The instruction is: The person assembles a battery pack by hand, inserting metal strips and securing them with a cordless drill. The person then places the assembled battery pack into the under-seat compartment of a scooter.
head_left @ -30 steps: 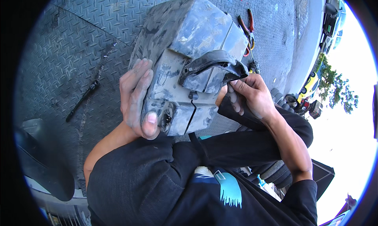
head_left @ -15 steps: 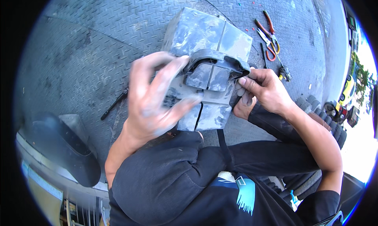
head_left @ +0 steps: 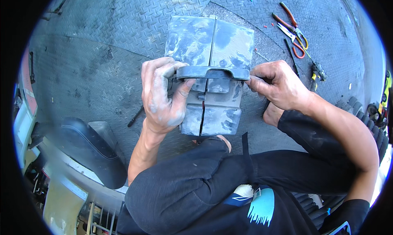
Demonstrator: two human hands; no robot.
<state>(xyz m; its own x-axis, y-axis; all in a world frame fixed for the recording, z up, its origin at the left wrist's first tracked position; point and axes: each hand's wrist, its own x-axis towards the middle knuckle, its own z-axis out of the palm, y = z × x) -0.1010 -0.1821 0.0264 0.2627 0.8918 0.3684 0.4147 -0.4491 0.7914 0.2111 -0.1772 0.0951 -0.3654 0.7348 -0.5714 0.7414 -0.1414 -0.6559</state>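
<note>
In front of me stands a dusty dark-grey plastic casing point(head_left: 234, 42), split by a seam down its middle. Across it lies a curved black plastic piece point(head_left: 213, 72) with a notch in its near edge. My left hand point(head_left: 159, 97) is closed on the piece's left end, thumb below and fingers above. At the right end, my right hand point(head_left: 280, 85) pinches the piece between thumb and fingers. Part of the casing's lower middle is hidden beneath the piece. Whether the piece is attached to the casing, I cannot tell.
Pliers with red handles point(head_left: 289, 14) and red-handled scissors point(head_left: 298, 49) lie on the metal plate floor at the far right, by a yellow-and-black tool point(head_left: 315, 76). A black rod point(head_left: 135, 117) lies left of the casing. A black scooter seat point(head_left: 92, 149) rests further left.
My left hand has closed from a loose, spread pose onto the left end of the curved piece. That piece has turned from a tilted arch to nearly level. My right hand keeps its pinch.
</note>
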